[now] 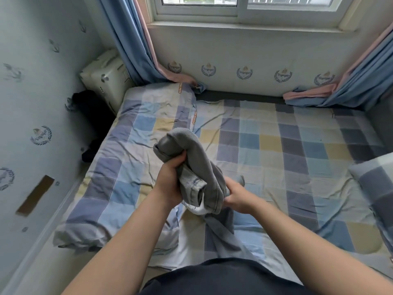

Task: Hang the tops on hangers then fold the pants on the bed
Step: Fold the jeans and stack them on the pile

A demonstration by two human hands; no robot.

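Above the checked bed (276,150), left hand (170,179) and right hand (238,196) clench bunched grey jeans (197,162), fingers closed on denim. Judged: pants-folding step; next, spread them flat.

Checked bed (276,150) carries folded quilt (127,167) and pillow (374,179)

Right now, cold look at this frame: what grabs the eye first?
The bunched grey pants at centre, held up over the bed by both hands: the left hand grips the upper bundle, the right hand holds the lower part, one leg trailing down to the sheet. Next, the blue, grey and yellow checked bedsheet filling the frame, with blue-and-pink curtains flanking the window behind.
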